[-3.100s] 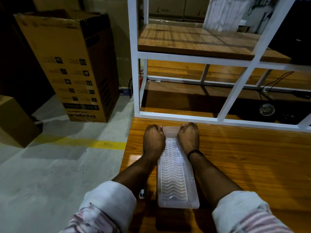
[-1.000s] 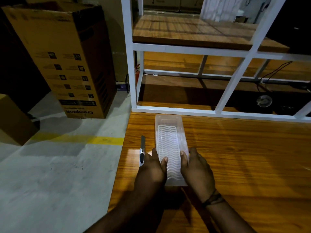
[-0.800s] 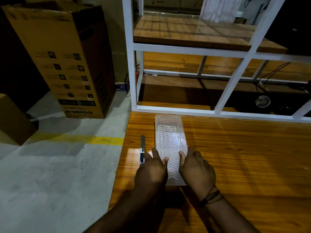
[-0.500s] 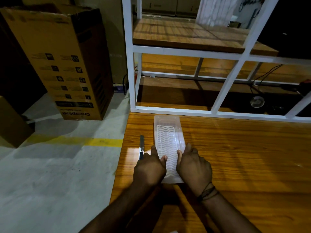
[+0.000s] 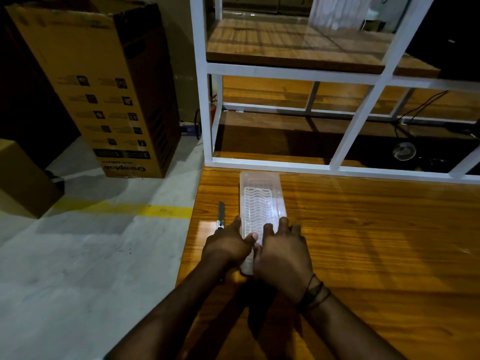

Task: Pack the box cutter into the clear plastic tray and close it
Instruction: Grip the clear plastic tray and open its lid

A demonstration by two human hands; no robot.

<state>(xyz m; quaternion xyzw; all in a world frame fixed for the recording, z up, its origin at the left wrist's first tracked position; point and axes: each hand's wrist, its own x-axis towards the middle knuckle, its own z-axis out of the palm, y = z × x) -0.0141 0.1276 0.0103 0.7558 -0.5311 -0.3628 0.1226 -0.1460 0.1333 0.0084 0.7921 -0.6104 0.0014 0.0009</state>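
A person stands at a glossy wooden bench [image 5: 363, 242] with both bare hands on the near end of a long clear plastic tray [image 5: 261, 203] that lies lengthwise, pointing away from them toward a white metal shelf frame [image 5: 207, 100] at the back of the bench. The left hand [image 5: 226, 246] grips the tray's near left edge, fingers curled along the side and thumb laid across the top. The right hand [image 5: 283, 252] presses on the near right side with fingers partly spread and resting flat on the ribbed, wavy top surface; dark cords circle that wrist. The two hands nearly touch each other over the tray. Whether the tray's lid is fully closed cannot be told. The box cutter [image 5: 220, 216] lies on the bench outside the tray, just beside its left side and parallel to it, its near end right by the left hand's knuckles. To the left, on the grey floor with a yellow line, stands a tall cardboard box [image 5: 104, 87].
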